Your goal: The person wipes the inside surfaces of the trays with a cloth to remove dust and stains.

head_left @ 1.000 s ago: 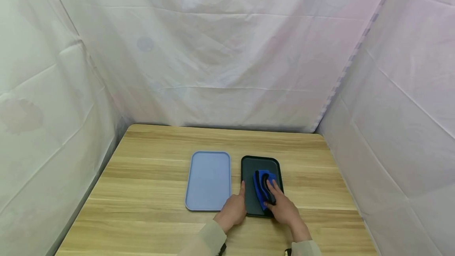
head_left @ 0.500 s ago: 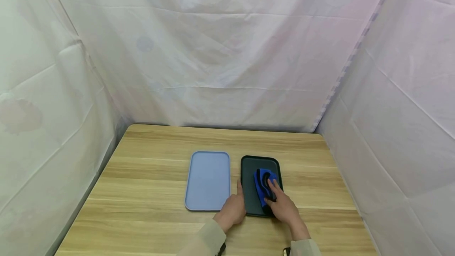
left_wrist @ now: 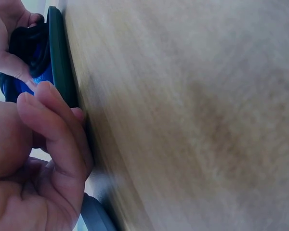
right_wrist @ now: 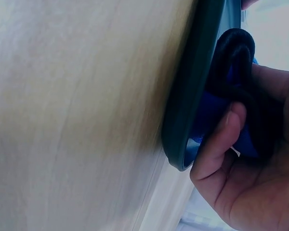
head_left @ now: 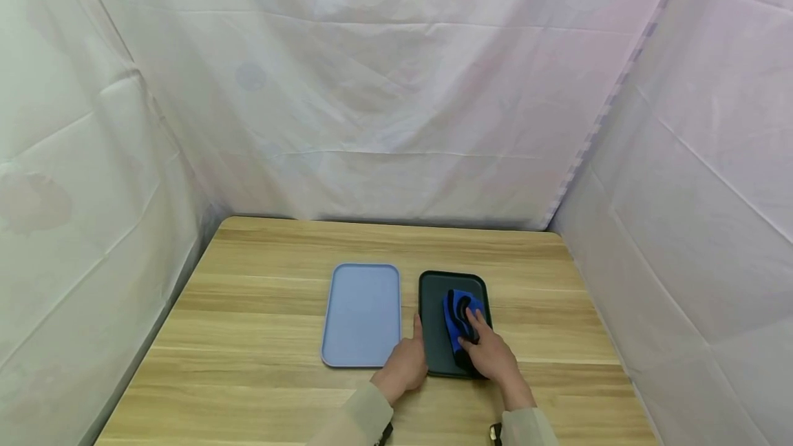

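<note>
A dark green tray lies on the table, with a blue cloth with black edging bunched on its right half. My right hand grips the cloth; the right wrist view shows the cloth folded between fingers and thumb, above the tray's rim. At the tray's left side is my left hand, its index finger straight along the rim. Other fingers of the left hand bend loosely beside the tray's edge in the left wrist view.
A light blue tray lies just left of the green one, close to my left hand. Both trays rest on a wood-grain table. Pale fabric sheets hang behind the table and along both sides.
My right hand has slid the cloth slightly toward the far end of the green tray. The left index finger has shifted slightly left; both trays look practically unmoved.
</note>
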`<control>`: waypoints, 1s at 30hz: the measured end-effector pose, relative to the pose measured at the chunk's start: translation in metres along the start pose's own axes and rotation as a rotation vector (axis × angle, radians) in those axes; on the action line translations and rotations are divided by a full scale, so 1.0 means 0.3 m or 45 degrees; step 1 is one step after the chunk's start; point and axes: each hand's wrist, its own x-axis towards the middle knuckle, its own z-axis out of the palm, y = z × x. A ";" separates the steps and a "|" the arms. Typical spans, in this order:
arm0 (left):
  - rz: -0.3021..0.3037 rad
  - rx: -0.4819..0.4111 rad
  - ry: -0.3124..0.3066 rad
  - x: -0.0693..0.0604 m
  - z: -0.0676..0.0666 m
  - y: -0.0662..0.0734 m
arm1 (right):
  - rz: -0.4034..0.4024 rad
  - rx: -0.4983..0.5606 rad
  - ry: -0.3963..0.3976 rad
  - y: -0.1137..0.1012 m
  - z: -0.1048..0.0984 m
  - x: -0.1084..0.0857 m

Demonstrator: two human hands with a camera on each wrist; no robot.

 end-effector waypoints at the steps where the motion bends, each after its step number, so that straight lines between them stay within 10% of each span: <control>1: 0.000 0.007 0.001 -0.001 -0.002 0.001 | 0.002 -0.003 0.000 -0.002 0.000 0.001; 30: 0.006 0.014 0.003 -0.006 -0.011 0.005 | 0.045 -0.044 0.001 -0.016 -0.013 0.092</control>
